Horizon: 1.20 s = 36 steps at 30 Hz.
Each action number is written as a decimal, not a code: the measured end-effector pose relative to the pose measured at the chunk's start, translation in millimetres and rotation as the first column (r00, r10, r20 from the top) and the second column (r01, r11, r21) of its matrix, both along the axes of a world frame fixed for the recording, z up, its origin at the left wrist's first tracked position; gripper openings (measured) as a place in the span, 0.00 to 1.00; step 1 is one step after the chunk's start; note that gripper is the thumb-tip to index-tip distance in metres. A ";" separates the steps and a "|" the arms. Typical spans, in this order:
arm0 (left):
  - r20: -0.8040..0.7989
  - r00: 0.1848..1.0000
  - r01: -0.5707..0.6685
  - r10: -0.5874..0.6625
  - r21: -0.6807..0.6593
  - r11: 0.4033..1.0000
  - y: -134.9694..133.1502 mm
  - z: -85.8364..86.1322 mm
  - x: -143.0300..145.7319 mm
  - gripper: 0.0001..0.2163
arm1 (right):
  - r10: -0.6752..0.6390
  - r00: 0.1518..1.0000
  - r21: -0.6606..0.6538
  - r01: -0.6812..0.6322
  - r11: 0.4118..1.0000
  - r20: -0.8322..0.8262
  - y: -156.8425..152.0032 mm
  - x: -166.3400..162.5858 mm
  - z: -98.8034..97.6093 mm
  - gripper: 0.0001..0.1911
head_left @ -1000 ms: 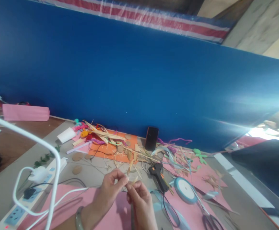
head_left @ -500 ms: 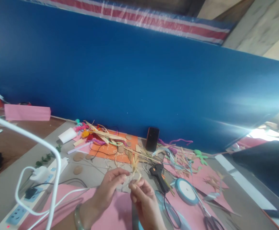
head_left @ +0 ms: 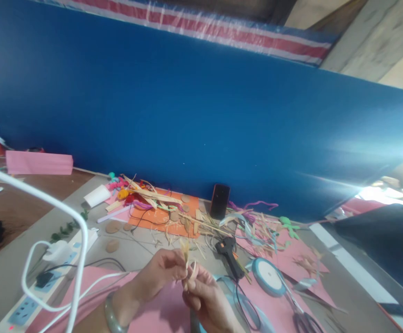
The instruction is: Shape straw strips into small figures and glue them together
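Low in the middle of the view my left hand (head_left: 161, 269) and my right hand (head_left: 204, 298) meet, fingers pinched together on a small bundle of dried straw strips (head_left: 186, 252) that stands up between them. The left wrist wears a green bangle (head_left: 111, 314). Both hands hover over a pink sheet (head_left: 153, 314) on the grey table. A black glue gun (head_left: 229, 254) lies just right of the hands, with a roll of light blue ribbon (head_left: 267, 276) beyond it.
Scissors (head_left: 302, 317) lie at the lower right. A pile of straw, pipe cleaners and cardboard discs covers an orange sheet (head_left: 156, 215). A dark phone (head_left: 220, 200) leans on the blue wall. A power strip (head_left: 38, 282) and white cables (head_left: 73, 240) fill the left.
The hands have come closer together and dropped slightly. The straw bundle now stands upright between the fingers, where before it hung looser above the right hand.
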State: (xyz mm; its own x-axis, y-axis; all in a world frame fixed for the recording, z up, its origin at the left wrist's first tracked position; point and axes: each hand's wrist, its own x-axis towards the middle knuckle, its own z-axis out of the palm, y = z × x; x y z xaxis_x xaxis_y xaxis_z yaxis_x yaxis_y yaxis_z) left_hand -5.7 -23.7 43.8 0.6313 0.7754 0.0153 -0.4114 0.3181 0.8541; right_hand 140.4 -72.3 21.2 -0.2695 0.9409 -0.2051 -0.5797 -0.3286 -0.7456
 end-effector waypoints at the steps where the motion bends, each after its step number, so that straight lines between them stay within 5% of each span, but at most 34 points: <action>1: 0.005 1.000 -0.002 0.002 0.001 1.000 0.0 0.0 0.0 0.14 | 0.003 1.000 -0.004 -0.003 1.000 -0.002 0.1 0.3 0.2 0.14; 12: -0.123 0.966 -0.209 0.226 0.136 0.968 6.7 -9.3 -3.1 0.10 | -0.203 0.915 -0.013 0.221 0.975 0.349 -3.5 22.3 20.4 0.15; 17: -0.177 0.963 -0.191 0.205 0.096 0.977 3.8 -13.8 1.2 0.13 | -0.356 0.816 0.129 0.336 0.933 0.456 -6.1 25.3 29.0 0.15; 28: -0.180 0.950 -0.227 0.254 0.159 0.961 -6.0 -22.0 7.2 0.12 | -0.529 0.581 0.405 0.341 0.848 0.618 -8.6 9.2 26.2 0.12; 36: -0.166 0.954 -0.222 0.248 0.162 0.962 -6.4 -23.0 6.4 0.12 | -0.528 0.621 0.476 0.269 0.838 0.579 -5.5 1.3 31.9 0.10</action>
